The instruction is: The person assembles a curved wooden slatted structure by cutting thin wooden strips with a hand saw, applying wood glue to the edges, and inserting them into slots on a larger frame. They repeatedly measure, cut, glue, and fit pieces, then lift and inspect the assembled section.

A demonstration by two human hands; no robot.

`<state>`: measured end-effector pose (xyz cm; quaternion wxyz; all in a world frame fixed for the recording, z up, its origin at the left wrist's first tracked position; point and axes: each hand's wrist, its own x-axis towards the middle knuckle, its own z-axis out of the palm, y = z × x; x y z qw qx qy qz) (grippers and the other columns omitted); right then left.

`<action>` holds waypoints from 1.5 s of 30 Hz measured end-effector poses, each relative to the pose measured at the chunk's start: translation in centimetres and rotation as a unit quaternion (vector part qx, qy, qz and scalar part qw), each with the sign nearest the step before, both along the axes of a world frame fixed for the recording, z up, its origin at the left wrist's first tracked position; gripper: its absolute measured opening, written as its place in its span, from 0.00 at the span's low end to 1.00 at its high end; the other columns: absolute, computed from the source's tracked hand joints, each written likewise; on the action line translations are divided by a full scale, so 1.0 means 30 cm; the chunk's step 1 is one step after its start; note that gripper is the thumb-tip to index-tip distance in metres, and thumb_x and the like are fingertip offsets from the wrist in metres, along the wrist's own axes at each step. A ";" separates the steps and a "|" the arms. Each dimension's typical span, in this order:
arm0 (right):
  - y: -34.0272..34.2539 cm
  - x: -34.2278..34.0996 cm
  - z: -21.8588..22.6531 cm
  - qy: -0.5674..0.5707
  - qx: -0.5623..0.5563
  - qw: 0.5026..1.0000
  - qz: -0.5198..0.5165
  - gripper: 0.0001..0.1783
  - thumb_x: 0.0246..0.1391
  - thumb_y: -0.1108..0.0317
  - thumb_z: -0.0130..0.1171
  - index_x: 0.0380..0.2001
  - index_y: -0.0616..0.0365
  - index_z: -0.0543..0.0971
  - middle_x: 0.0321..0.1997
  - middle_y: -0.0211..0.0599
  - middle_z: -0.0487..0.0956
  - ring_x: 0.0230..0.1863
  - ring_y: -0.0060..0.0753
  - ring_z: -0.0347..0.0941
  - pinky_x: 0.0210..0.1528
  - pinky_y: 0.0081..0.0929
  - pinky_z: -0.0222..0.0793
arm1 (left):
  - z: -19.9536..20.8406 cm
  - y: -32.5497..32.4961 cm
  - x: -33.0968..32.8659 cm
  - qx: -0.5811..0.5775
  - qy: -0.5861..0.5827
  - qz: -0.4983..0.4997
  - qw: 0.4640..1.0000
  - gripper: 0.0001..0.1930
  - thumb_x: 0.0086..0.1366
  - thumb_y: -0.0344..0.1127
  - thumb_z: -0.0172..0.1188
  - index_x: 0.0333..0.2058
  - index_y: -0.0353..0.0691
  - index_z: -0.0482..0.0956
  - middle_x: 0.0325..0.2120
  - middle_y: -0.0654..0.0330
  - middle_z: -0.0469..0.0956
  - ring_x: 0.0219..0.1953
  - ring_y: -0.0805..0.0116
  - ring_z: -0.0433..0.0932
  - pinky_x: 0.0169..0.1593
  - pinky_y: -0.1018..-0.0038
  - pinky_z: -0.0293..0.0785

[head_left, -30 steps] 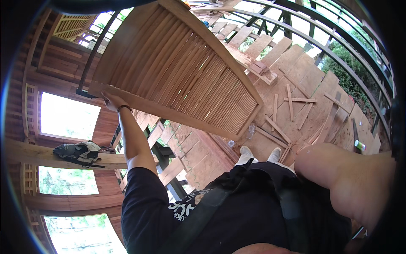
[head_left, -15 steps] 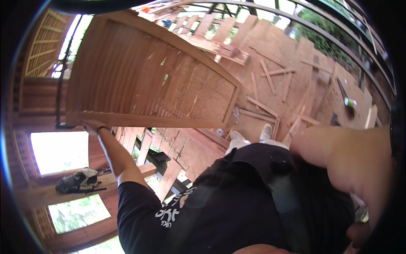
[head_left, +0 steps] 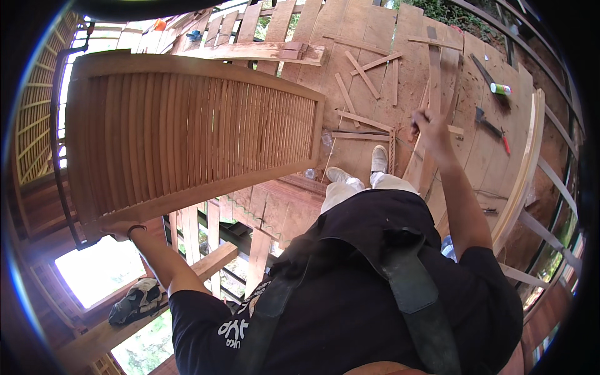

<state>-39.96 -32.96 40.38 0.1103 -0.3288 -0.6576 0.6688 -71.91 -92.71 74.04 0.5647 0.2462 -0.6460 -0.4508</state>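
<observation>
A wooden louvered shutter panel [head_left: 187,131] stands tilted at my left, its framed slats filling the upper left of the view. My left hand [head_left: 119,230] is closed around the frame at its near left corner, with the fingers partly hidden behind the wood. My right hand [head_left: 430,125] hovers over the plank floor with its fingers curled in, and nothing shows in it. Beneath and around that hand lie a long board [head_left: 432,81] and thin wooden strips [head_left: 365,120].
A spray can [head_left: 500,89], a hand saw [head_left: 484,70] and a red-handled tool [head_left: 494,128] lie at the right. A thick beam [head_left: 269,52] lies beyond the shutter. Floor gaps open beside my left arm; a bag [head_left: 136,300] rests on a ledge [head_left: 87,331].
My right arm has swung from close beside me at the right out over the floor. The shutter sits lower and further left in view, still held by my left hand.
</observation>
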 end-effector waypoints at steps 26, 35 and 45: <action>0.031 -0.304 -0.439 -0.127 0.315 0.875 0.346 0.18 0.56 0.60 0.62 0.43 0.62 0.83 0.40 0.57 0.83 0.46 0.55 0.81 0.48 0.44 0.75 | -0.012 -0.156 0.089 -0.111 0.072 -0.034 0.991 0.28 0.72 0.56 0.56 0.40 0.29 0.81 0.36 0.49 0.85 0.40 0.59 0.82 0.46 0.65 0.74; -0.598 -1.059 0.923 0.462 0.522 0.668 0.260 0.20 0.56 0.68 0.67 0.51 0.61 0.78 0.49 0.50 0.81 0.51 0.58 0.78 0.54 0.45 0.74 | 0.003 0.036 0.273 -0.076 0.088 -0.053 0.992 0.25 0.69 0.55 0.62 0.40 0.34 0.81 0.31 0.56 0.84 0.34 0.69 0.80 0.42 0.70 0.75; -0.887 -1.186 1.520 0.623 0.575 0.468 0.251 0.27 0.60 0.65 0.64 0.62 0.56 0.73 0.59 0.46 0.77 0.63 0.53 0.71 0.65 0.42 0.67 | -0.014 0.134 0.426 -0.092 0.093 -0.066 0.989 0.21 0.70 0.50 0.62 0.44 0.33 0.79 0.33 0.56 0.84 0.37 0.67 0.82 0.44 0.70 0.76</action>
